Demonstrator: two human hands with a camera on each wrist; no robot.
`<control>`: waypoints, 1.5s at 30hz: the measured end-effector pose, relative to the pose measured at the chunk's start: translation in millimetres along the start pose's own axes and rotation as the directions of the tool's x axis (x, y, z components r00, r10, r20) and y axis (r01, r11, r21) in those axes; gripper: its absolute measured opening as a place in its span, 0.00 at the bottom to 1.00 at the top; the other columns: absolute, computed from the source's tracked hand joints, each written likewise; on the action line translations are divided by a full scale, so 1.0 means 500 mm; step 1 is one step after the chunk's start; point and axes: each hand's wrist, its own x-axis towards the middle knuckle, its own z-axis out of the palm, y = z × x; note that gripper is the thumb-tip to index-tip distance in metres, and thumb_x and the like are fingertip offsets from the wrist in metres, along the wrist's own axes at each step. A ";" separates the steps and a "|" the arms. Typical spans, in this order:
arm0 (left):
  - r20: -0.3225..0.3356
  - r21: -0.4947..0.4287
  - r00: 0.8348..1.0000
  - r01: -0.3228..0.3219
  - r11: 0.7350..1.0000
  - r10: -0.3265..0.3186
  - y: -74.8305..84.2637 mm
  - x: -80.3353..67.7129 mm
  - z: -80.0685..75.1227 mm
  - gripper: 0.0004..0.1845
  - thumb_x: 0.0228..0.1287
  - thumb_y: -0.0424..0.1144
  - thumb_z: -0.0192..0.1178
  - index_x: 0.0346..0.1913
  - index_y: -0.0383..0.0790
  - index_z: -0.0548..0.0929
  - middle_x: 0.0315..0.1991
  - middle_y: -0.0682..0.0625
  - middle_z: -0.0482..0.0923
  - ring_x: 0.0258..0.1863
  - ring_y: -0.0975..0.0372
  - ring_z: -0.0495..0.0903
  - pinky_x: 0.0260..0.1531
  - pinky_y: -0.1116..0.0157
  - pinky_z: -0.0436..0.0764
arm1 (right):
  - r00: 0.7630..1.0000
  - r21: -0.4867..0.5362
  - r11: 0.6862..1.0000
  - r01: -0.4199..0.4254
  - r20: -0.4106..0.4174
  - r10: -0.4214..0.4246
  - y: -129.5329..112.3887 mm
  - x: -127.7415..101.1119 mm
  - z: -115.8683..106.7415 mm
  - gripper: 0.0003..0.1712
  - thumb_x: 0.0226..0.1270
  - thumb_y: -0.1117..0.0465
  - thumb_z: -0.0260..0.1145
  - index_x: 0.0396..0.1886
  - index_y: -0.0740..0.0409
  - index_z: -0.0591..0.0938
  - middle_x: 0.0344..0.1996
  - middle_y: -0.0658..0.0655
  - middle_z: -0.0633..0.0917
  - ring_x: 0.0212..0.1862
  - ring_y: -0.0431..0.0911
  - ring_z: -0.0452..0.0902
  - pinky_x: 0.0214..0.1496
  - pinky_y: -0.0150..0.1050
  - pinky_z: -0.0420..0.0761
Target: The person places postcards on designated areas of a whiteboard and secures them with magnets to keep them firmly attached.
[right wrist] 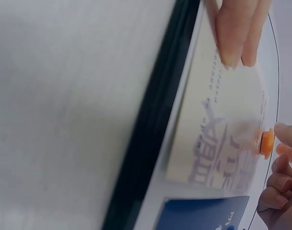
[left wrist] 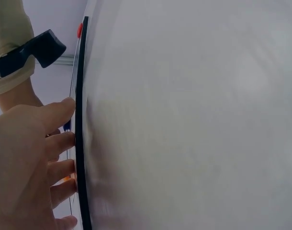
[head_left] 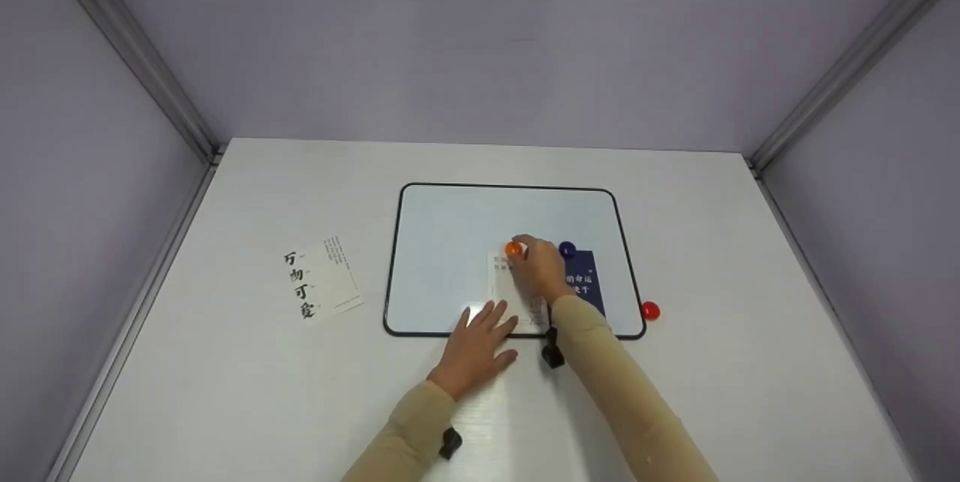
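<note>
A: The orange magnet (head_left: pixel 514 248) sits on the whiteboard (head_left: pixel 450 242), at the top edge of the white card (head_left: pixel 501 279). The right hand (head_left: pixel 538 270) has its fingertips curled round it, pinching it from the right side.

B: And the left hand (head_left: pixel 474 347)?

A: Flat, fingers straight and spread, resting across the board's near black edge with the fingertips just onto the card's lower part. It holds nothing; it seems to be steadying the card.

B: Which way does the card run?

A: Its long axis runs away from the person, from the near edge of the board toward the middle. The magnet is at the far end, the left fingertips at the near end. So the magnet lies ahead of the right palm, right at its fingertips, and well beyond the left hand.

B: Which hand is nearer the magnet?

A: The right, plainly: it touches it. In the right wrist view the orange magnet (right wrist: pixel 267 140) shows at the card's edge against the fingers (right wrist: pixel 285 143).

B: Anything else about?

A: A blue card (head_left: pixel 585 283) just right of the white one, pinned by a blue magnet (head_left: pixel 567 249). A red magnet (head_left: pixel 650 310) lies on the worktop (head_left: pixel 225 392) just off the board's right corner, and another white card with black lettering (head_left: pixel 322 278) lies well to the left.
</note>
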 end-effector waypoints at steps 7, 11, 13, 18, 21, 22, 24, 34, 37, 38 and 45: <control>0.012 -0.001 1.000 0.001 1.000 -0.001 -0.002 0.003 0.004 0.29 0.71 0.57 0.48 0.71 0.52 0.67 0.76 0.50 0.58 0.76 0.56 0.59 0.73 0.49 0.63 | 0.999 -0.013 0.999 0.033 -0.024 -0.033 0.000 -0.006 -0.003 0.19 0.69 0.56 0.63 0.58 0.53 0.80 0.42 0.59 0.86 0.37 0.47 0.78 0.41 0.41 0.81; 0.004 -0.004 1.000 0.003 1.000 -0.003 -0.001 0.003 0.003 0.28 0.71 0.57 0.48 0.70 0.52 0.67 0.76 0.50 0.59 0.76 0.56 0.59 0.73 0.49 0.63 | 0.998 -0.010 0.999 0.051 -0.027 -0.051 0.002 -0.012 -0.008 0.20 0.68 0.54 0.63 0.58 0.53 0.80 0.39 0.58 0.86 0.34 0.46 0.76 0.35 0.37 0.77; -0.006 0.002 1.000 0.002 1.000 -0.002 0.001 0.003 0.003 0.28 0.71 0.57 0.48 0.70 0.52 0.68 0.75 0.50 0.60 0.75 0.56 0.60 0.72 0.49 0.64 | 0.998 -0.012 0.998 0.054 -0.025 -0.054 0.003 -0.014 -0.012 0.20 0.68 0.53 0.63 0.57 0.53 0.80 0.37 0.58 0.86 0.32 0.45 0.75 0.32 0.34 0.74; -0.011 -0.011 1.000 0.012 1.000 -0.012 0.004 0.007 0.000 0.28 0.70 0.58 0.49 0.68 0.52 0.70 0.74 0.49 0.63 0.74 0.55 0.62 0.71 0.48 0.65 | 0.998 -0.017 0.998 0.059 -0.035 -0.059 0.006 -0.018 -0.025 0.20 0.67 0.51 0.64 0.55 0.54 0.82 0.29 0.57 0.83 0.26 0.42 0.68 0.25 0.31 0.66; -0.015 -0.027 1.000 0.014 1.000 -0.014 0.004 0.012 -0.001 0.27 0.70 0.58 0.49 0.67 0.51 0.72 0.73 0.49 0.64 0.73 0.55 0.63 0.71 0.48 0.65 | 0.997 -0.014 0.998 0.058 -0.055 -0.058 0.009 -0.021 -0.031 0.20 0.66 0.51 0.65 0.53 0.55 0.82 0.25 0.56 0.81 0.23 0.41 0.65 0.23 0.30 0.63; -0.022 -0.029 1.000 0.012 0.999 -0.013 0.005 0.013 -0.001 0.27 0.69 0.58 0.50 0.66 0.51 0.72 0.73 0.49 0.65 0.73 0.55 0.64 0.71 0.48 0.65 | 0.996 -0.012 0.998 0.057 -0.063 -0.058 0.010 -0.022 -0.032 0.20 0.66 0.51 0.65 0.53 0.55 0.83 0.25 0.55 0.80 0.23 0.41 0.65 0.23 0.30 0.63; -0.034 -0.039 0.999 0.009 0.999 -0.010 0.006 0.016 -0.002 0.26 0.69 0.57 0.51 0.65 0.50 0.73 0.72 0.48 0.66 0.72 0.54 0.65 0.71 0.48 0.66 | 0.995 -0.008 0.998 0.066 -0.074 -0.066 0.013 -0.024 -0.034 0.19 0.66 0.52 0.65 0.52 0.56 0.83 0.23 0.55 0.80 0.22 0.41 0.64 0.22 0.30 0.62; -0.131 -0.093 0.991 -0.013 0.996 0.000 0.011 0.021 -0.004 0.22 0.68 0.54 0.55 0.58 0.44 0.79 0.65 0.44 0.72 0.66 0.50 0.70 0.68 0.47 0.70 | 0.983 0.019 0.988 0.151 -0.112 -0.148 0.019 -0.045 -0.039 0.17 0.65 0.53 0.67 0.48 0.59 0.84 0.17 0.52 0.75 0.19 0.39 0.62 0.20 0.29 0.59; -0.158 -0.098 0.987 -0.020 0.995 0.004 0.014 0.020 -0.006 0.22 0.68 0.53 0.55 0.56 0.43 0.80 0.64 0.43 0.72 0.65 0.50 0.70 0.67 0.48 0.70 | 0.981 0.026 0.986 0.165 -0.108 -0.161 0.019 -0.051 -0.042 0.17 0.64 0.54 0.67 0.47 0.60 0.85 0.17 0.52 0.75 0.19 0.39 0.62 0.20 0.29 0.60; -0.166 -0.095 0.986 -0.023 0.995 0.007 0.015 0.020 -0.006 0.22 0.68 0.53 0.56 0.56 0.42 0.80 0.63 0.43 0.73 0.65 0.50 0.70 0.67 0.48 0.70 | 0.982 0.027 0.986 0.165 -0.103 -0.161 0.018 -0.053 -0.043 0.16 0.64 0.54 0.67 0.47 0.60 0.85 0.17 0.52 0.76 0.20 0.39 0.63 0.21 0.29 0.60; -0.196 -0.073 0.980 -0.033 0.997 0.018 0.018 0.022 -0.009 0.21 0.67 0.53 0.56 0.53 0.41 0.81 0.58 0.44 0.75 0.62 0.52 0.72 0.66 0.50 0.72 | 0.977 0.051 0.981 0.186 -0.120 -0.179 0.026 -0.071 -0.045 0.15 0.64 0.55 0.67 0.44 0.59 0.85 0.18 0.54 0.78 0.21 0.39 0.64 0.22 0.27 0.62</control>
